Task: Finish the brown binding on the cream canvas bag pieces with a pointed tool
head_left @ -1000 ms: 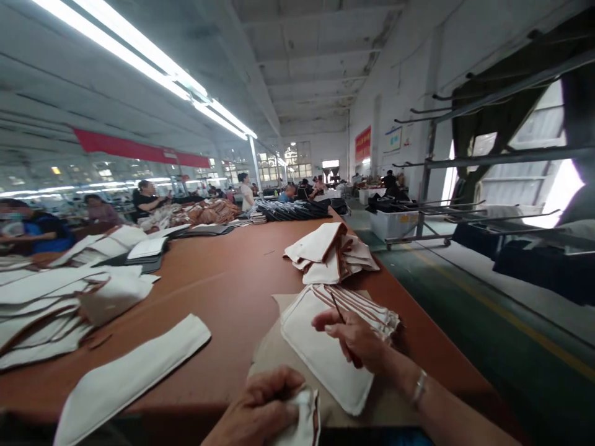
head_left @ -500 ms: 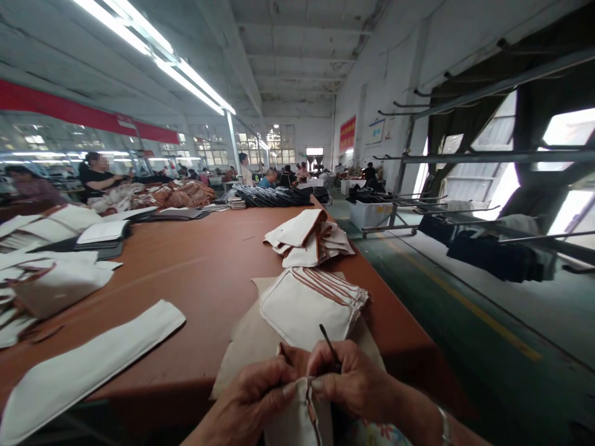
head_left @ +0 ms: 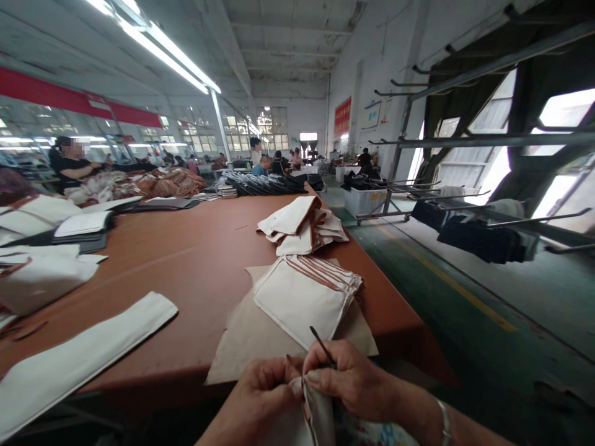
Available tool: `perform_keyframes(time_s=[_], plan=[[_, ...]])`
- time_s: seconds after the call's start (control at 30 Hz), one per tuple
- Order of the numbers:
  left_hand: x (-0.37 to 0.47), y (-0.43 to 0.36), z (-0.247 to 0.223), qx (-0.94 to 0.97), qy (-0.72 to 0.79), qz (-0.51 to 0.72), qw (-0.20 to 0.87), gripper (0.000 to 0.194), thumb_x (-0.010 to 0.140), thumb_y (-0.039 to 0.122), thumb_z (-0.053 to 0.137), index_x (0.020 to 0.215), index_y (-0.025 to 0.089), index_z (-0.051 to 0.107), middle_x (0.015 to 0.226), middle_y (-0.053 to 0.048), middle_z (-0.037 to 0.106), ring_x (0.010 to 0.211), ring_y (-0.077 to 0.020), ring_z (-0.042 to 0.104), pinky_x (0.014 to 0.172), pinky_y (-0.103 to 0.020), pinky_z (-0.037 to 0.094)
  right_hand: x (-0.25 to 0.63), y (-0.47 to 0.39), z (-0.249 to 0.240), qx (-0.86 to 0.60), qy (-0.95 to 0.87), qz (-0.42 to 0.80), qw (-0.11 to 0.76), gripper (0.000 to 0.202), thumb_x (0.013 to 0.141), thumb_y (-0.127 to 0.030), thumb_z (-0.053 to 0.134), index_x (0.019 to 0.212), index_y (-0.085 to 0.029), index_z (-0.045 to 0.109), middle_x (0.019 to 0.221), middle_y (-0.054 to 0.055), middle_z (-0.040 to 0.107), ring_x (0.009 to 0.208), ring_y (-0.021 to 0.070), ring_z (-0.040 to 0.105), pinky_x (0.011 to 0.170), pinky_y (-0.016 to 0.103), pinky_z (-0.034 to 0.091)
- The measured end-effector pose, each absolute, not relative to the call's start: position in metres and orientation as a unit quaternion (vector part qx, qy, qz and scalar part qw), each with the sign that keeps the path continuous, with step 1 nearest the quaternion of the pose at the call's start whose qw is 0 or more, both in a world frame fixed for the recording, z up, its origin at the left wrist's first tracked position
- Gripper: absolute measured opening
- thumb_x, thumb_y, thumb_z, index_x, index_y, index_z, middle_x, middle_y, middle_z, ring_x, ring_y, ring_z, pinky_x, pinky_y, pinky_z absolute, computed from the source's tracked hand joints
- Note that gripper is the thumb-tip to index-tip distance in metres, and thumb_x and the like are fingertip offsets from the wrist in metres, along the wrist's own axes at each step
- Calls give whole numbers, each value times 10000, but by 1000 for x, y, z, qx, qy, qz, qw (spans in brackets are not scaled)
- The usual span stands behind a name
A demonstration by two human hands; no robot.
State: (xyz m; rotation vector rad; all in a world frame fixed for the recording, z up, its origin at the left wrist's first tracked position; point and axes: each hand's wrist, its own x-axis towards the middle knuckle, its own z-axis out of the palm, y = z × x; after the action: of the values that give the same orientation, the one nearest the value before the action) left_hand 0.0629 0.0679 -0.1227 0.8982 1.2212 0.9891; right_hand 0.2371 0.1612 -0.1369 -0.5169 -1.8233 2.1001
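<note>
Low in the view, my left hand (head_left: 269, 384) pinches the edge of a cream fabric piece (head_left: 320, 414) with a brown lining showing along its open seam. My right hand (head_left: 348, 375) grips the same edge close beside it, thumb and fingers pressed together. A slim dark pointed tool (head_left: 320, 342) also sticks up from the right hand; its lower end is hidden by the fingers. Just beyond both hands, a fanned stack of cream pieces with brown edges (head_left: 297, 300) lies on a beige sheet (head_left: 232, 347).
A brown-covered table (head_left: 204, 248) stretches ahead. A second cream pile (head_left: 297, 226) lies behind the stack, and a long cream strip (head_left: 102, 353) at left. More cream pieces (head_left: 41, 279) crowd the left side. A metal rack (head_left: 465, 141) stands right; co-workers sit or stand farther back.
The whole view has shifted a little, so the table and piles appear higher and farther left. Both hands keep their pinch on the fabric; less of its brown part shows above the fingers.
</note>
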Motion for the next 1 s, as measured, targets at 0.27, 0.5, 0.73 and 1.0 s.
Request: perform_keyframes(time_s=[0.27, 0.5, 0.73, 1.0], plan=[[67, 77, -134, 363, 583, 433, 584, 148, 643, 278, 699, 585, 146, 665, 512, 18, 607, 454, -96, 442, 476, -208, 289, 230, 168, -141, -250, -689, 657, 175, 180, 691, -252, 714, 775, -142, 600, 618, -40, 519, 579, 92, 410, 514, 194, 316], [59, 86, -154, 396, 595, 406, 569, 318, 662, 434, 718, 607, 134, 629, 531, 22, 539, 492, -96, 383, 484, -217, 261, 227, 170, -140, -311, -706, 612, 176, 51, 670, -173, 629, 705, -136, 632, 562, -40, 509, 542, 96, 388, 474, 203, 277], [63, 91, -151, 464, 631, 316, 535, 227, 762, 326, 586, 611, 162, 546, 533, 54, 414, 489, -85, 295, 458, -228, 174, 225, 167, -147, -321, -710, 587, 219, 83, 660, -106, 596, 692, -121, 671, 614, -10, 608, 589, 115, 495, 519, 198, 356], [55, 90, -164, 393, 569, 370, 620, 302, 647, 431, 677, 587, 140, 623, 484, 59, 379, 478, -91, 250, 479, -250, 181, 234, 167, -157, -134, -749, 573, 304, 116, 837, -205, 607, 786, -130, 681, 747, 46, 687, 687, 143, 615, 651, 222, 461]])
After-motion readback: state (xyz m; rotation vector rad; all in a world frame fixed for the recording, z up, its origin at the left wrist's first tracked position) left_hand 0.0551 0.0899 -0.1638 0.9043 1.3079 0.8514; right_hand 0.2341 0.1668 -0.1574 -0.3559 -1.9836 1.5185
